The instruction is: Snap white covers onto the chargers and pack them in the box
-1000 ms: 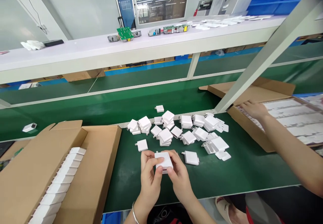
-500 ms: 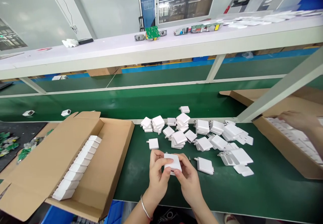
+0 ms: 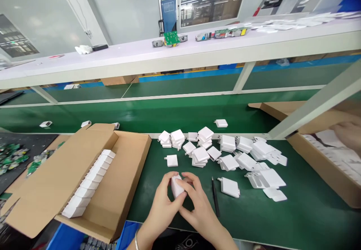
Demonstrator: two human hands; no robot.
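Both my hands grip one white charger (image 3: 177,186) low over the green mat (image 3: 282,216). My left hand (image 3: 163,205) wraps its left side and my right hand (image 3: 196,201) closes over its right side. A black slim tool (image 3: 214,196) lies on the mat just right of my right hand. Beyond my hands several white chargers (image 3: 225,152) lie in a loose pile. To the left an open cardboard box (image 3: 84,182) holds a row of white chargers (image 3: 88,184) standing on edge.
A second cardboard box (image 3: 324,163) at the right holds white parts, with another person's blurred hand (image 3: 348,133) over it. A green conveyor belt (image 3: 169,114) carries a few loose chargers. A white shelf (image 3: 180,54) above holds circuit boards. Green circuit boards (image 3: 17,158) lie far left.
My hands have turned the charger from flat to edge-on and lowered it toward me. The black tool now shows on the mat. The camera view shifted slightly left.
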